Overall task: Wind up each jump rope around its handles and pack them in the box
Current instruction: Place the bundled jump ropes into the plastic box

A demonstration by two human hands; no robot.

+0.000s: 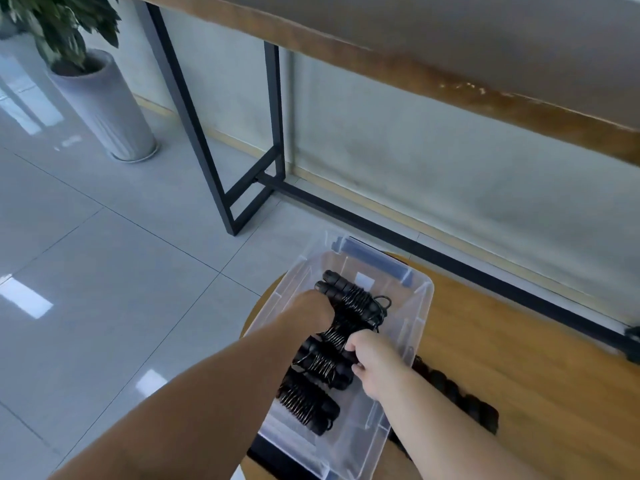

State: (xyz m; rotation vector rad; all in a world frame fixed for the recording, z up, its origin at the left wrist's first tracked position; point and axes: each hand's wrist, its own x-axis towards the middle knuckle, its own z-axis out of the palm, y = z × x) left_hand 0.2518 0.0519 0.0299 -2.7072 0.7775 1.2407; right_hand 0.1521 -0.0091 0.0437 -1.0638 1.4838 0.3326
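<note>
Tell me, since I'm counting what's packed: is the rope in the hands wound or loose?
Wound: the rope coils tightly around its paired handles, inside the clear box.

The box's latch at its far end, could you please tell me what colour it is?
Blue, on the clear box; the latch shows in the head view.

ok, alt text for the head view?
Both hands lower a wound black jump rope into a clear box that already holds two more wound ropes. The box sits on a wooden stool over a grey tiled floor, beside a potted plant.
</note>
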